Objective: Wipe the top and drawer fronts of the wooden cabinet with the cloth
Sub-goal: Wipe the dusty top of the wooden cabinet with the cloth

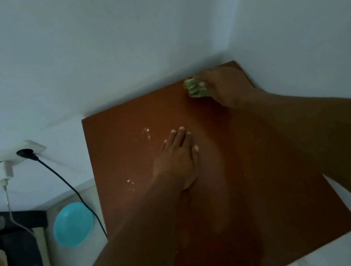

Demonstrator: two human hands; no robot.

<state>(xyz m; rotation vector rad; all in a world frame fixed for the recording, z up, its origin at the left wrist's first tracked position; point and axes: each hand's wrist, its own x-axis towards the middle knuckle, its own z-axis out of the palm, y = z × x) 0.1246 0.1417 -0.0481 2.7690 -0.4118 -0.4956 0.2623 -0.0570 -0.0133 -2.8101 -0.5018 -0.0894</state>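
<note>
The reddish-brown wooden cabinet top (126, 145) fills the middle of the head view, seen from above. My right hand (228, 88) presses a crumpled green cloth (196, 88) onto the far right corner of the top, against the wall. My left hand (179, 157) lies flat on the middle of the top, fingers spread, holding nothing. Pale specks and smears show on the wood left of my left hand. The drawer fronts are out of sight.
White walls meet behind the cabinet's far right corner. On the left wall a socket plate (10, 155) holds a black plug with a black cable (67, 184) and a white charger. A turquoise bowl (73, 225) and dark furniture sit low on the left.
</note>
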